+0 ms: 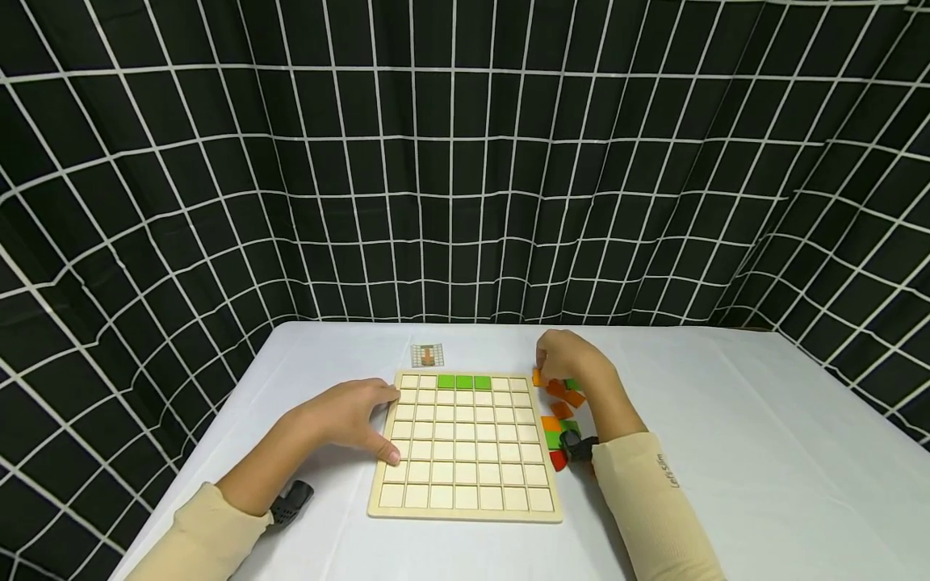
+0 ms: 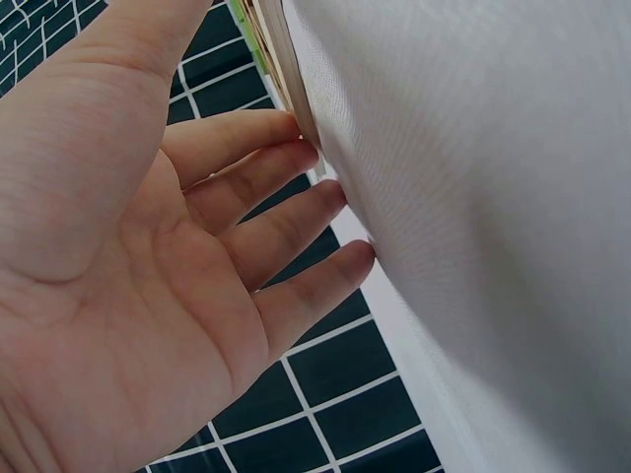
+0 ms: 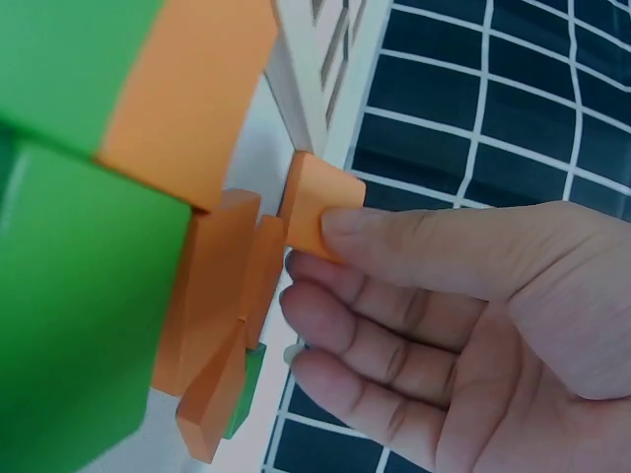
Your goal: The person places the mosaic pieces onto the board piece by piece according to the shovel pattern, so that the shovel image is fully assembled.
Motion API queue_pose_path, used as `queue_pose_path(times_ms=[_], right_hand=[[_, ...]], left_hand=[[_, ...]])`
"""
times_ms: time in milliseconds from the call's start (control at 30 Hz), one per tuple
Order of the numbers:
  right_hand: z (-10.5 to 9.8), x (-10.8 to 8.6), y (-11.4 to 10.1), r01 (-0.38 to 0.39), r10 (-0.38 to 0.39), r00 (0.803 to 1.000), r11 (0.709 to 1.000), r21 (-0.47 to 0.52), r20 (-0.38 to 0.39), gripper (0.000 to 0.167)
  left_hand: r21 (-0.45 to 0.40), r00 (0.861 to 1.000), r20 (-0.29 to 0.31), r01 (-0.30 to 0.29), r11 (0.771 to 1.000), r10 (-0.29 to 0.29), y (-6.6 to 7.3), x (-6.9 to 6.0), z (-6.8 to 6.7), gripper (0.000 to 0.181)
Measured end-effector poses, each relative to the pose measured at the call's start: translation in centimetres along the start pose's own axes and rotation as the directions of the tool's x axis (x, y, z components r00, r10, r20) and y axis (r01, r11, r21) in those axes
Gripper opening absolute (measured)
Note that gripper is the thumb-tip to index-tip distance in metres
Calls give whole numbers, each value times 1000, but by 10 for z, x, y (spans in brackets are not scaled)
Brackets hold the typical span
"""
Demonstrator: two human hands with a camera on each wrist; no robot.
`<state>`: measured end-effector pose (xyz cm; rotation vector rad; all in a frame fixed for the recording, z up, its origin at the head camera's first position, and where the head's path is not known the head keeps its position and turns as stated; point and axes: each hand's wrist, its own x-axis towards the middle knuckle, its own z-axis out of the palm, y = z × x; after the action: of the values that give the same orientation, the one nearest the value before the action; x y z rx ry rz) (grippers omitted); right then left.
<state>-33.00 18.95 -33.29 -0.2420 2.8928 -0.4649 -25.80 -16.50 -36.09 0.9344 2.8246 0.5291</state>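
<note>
A wooden grid board (image 1: 465, 514) lies on the table, with three green tiles (image 1: 464, 382) side by side in its top row. My left hand (image 1: 345, 415) rests at the board's left edge, thumb and fingers spread apart. The left wrist view shows that hand's fingertips (image 2: 357, 258) against the white cloth beside the board's side. Past the board's upper right corner, my right hand (image 1: 574, 355) pinches an orange tile (image 3: 320, 197). Its thumb lies on the tile's face; the index finger is partly hidden behind.
Loose orange tiles (image 1: 562, 410), green tiles and a red piece (image 1: 558, 460) are scattered along the board's right side, partly under the right wrist. A small gridded card (image 1: 427, 355) with an orange figure lies behind the board. Black gridded curtain (image 1: 465, 202) surrounds the white table (image 1: 726, 452).
</note>
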Motion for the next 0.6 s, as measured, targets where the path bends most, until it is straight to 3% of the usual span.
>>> queue_pose_path(times_ms=[133, 367, 600], right_hand=[[0, -2, 1, 19, -18, 1000, 998, 68, -21, 14], [-2, -4, 4, 21, -20, 1000, 988, 152, -8, 12], [-5, -1, 8, 35, -32, 999, 984, 173, -19, 10]], left_hand=[[11, 1000, 2, -15, 1000, 15, -2, 2, 0, 69], [7, 1000, 5, -4, 1000, 4, -2, 2, 1, 75], [6, 1000, 3, 6, 1000, -6, -2, 3, 1, 79]])
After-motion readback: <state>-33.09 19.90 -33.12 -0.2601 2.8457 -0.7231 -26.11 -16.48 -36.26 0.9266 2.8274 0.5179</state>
